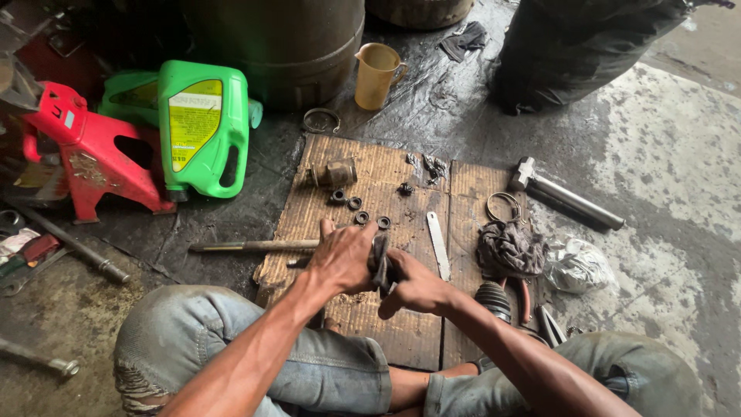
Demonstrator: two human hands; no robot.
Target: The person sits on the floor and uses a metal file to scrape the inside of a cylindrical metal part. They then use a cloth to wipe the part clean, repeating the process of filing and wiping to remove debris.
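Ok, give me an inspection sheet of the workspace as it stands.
Surface: greasy cardboard on wet concrete floor.
Job's things: dark part held between both hands; small rings and a metal fitting in a loose row on the cardboard.
Clutter: rag, hammer, green jug, red stand, cup.
Grippers: left hand and right hand both grip the part.
Cables: nothing seen.
Surroundings: drum.

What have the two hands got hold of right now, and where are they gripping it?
Both hands grip one small dark part between them over the cardboard: left hand wraps its left end, right hand its right. What part it is cannot be told.
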